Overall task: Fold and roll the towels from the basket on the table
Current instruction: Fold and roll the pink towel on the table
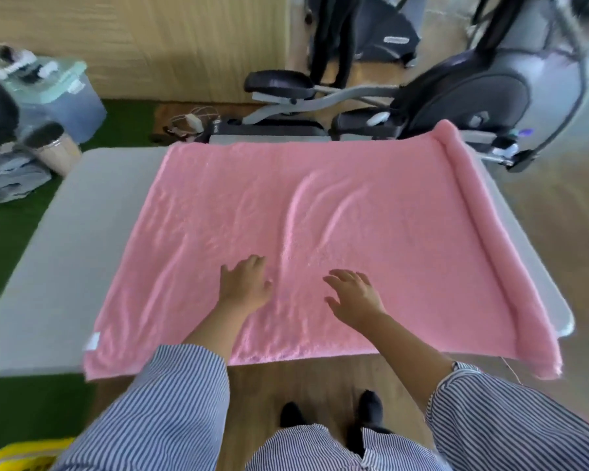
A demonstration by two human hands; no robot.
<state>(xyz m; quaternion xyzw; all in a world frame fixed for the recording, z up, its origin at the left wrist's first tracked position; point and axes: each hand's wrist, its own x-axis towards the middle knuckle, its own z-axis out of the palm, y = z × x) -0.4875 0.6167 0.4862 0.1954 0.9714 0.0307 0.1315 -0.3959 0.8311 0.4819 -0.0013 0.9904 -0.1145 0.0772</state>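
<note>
Your left hand (244, 283) and right hand (354, 295) lie flat and spread, holding nothing, on the pink towel (371, 212) covering the table (65, 239); the hump rolled right of them could fold in crooked.

Wood floor (320, 379), green carpet (7, 229) — exercise machine (456, 93) beyond, clear bin (65, 93) left.

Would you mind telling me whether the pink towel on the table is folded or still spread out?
Spread out: the pink towel lies flat in one wrinkled layer across the table, with only its right edge curled over.
</note>
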